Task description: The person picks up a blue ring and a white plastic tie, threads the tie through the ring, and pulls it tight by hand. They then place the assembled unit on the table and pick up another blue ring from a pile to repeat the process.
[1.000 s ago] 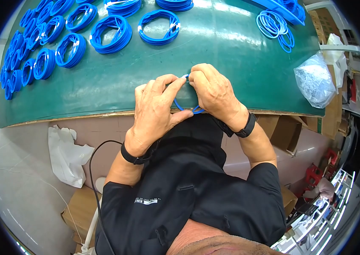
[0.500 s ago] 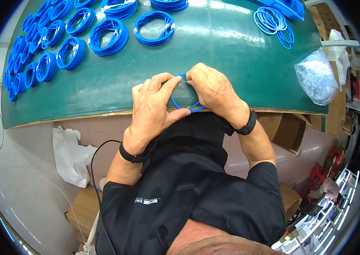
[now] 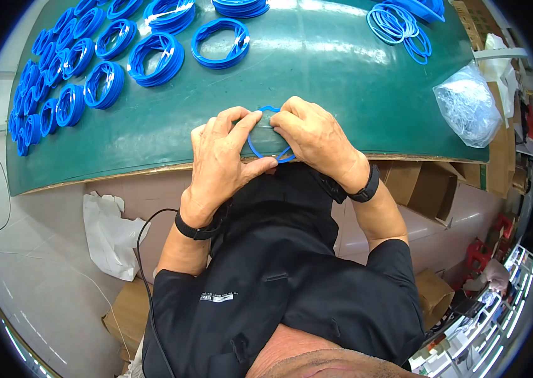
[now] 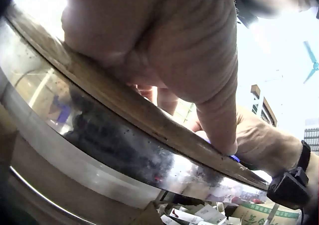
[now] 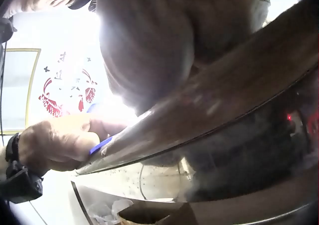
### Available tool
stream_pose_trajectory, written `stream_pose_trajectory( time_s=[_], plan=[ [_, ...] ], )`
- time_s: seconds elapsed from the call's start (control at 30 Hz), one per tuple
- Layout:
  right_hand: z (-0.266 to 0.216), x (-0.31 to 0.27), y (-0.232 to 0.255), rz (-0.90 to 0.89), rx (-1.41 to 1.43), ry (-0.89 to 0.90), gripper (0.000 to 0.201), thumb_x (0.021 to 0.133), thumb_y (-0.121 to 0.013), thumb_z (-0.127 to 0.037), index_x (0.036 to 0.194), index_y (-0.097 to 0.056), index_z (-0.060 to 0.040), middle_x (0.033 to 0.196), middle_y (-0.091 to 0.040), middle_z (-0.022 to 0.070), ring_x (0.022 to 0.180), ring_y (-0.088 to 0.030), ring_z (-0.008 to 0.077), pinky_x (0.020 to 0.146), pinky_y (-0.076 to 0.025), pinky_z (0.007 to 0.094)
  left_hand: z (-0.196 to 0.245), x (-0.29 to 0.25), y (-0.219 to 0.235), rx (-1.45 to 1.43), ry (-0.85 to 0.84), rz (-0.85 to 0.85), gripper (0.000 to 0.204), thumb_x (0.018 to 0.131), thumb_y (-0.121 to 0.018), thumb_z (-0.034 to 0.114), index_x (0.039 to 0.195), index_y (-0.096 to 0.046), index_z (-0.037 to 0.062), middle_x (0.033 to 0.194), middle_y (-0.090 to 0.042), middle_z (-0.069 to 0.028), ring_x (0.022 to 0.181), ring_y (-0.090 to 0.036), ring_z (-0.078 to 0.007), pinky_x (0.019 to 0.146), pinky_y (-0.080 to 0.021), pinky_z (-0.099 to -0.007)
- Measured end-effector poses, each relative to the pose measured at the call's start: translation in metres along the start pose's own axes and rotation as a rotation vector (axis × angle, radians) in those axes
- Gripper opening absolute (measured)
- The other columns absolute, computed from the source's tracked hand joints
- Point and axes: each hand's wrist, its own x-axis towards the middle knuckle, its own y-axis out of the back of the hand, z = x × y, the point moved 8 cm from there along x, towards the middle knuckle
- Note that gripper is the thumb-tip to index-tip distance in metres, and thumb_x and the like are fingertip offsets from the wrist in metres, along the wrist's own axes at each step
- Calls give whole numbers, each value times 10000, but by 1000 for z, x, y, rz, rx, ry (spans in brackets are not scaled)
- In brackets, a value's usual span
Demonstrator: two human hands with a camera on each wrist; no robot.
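Observation:
In the head view, a small loop of blue cord (image 3: 251, 148) lies at the table's near edge between both hands. My left hand (image 3: 221, 148) pinches its left side, index finger at the top and thumb stretched along the lower edge. My right hand (image 3: 312, 133), fingers curled, pinches the upper right of the loop. A thin pale strand (image 3: 266, 126) shows between the fingertips. From the left wrist a bit of blue cord (image 4: 235, 158) peeks out by a fingertip; in the right wrist view, cord (image 5: 101, 145) shows below the left hand (image 5: 60, 141).
Coils of blue cord (image 3: 156, 60), some with white ties, stand in rows on the green table (image 3: 317, 69) at the far left. A loose blue bundle (image 3: 398, 28) and a clear plastic bag (image 3: 468, 104) lie on the right. Below the wooden edge stands an open carton (image 3: 427, 189).
Both hands and the loop have shifted slightly left in the head view. The gap between the fingertips has widened a little, showing more blue cord at the top. The head view has turned slightly.

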Motion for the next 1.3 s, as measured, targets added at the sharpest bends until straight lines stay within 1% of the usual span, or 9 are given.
stream_pose_trajectory(
  time_s=[0.07,0.37,0.47,0.83,0.93,1.3],
  plan=[
    [-2,-3,3,28,21,-6,196,894,-817,17,1047,-717,-56,996,-660,116,858,-693,346,756,-567,449,0,0,0,2,-1,-2,900,666,-1046,380,1471,-725,136,1391,-671,-40,1210,-648,-276,1061,-422,-470],
    [-10,-23,13,111,63,-27,216,890,-826,31,1057,-717,-48,1015,-672,120,865,-691,356,763,-565,444,0,-1,0,23,-9,0,885,690,-1034,416,1473,-730,136,1389,-677,-34,1197,-653,-274,1052,-421,-472],
    [-10,-32,13,131,62,-75,221,891,-838,36,1059,-718,-44,1019,-680,126,873,-692,359,767,-565,449,0,-2,-1,23,-10,0,881,694,-1032,423,1471,-734,136,1388,-681,-33,1193,-655,-275,1051,-422,-473],
    [-20,-50,17,138,-5,-99,236,882,-861,26,1060,-735,-64,1013,-695,102,844,-672,325,749,-536,434,-1,-1,-2,27,-26,11,855,703,-1032,419,1457,-749,134,1391,-687,-29,1196,-656,-279,1050,-425,-473],
    [-23,-53,18,140,-21,-103,239,880,-863,24,1061,-739,-71,1008,-700,92,833,-664,315,745,-524,424,-1,-1,-3,50,-23,0,852,708,-1029,437,1446,-759,106,1405,-680,-51,1206,-677,-280,1050,-452,-470],
    [-24,-72,26,166,-57,-133,263,859,-873,28,1057,-742,-84,995,-710,68,799,-627,291,730,-492,408,-2,-1,-3,47,-28,-5,862,710,-1015,493,1436,-769,99,1397,-689,-52,1191,-682,-277,1041,-456,-470]
  ],
)
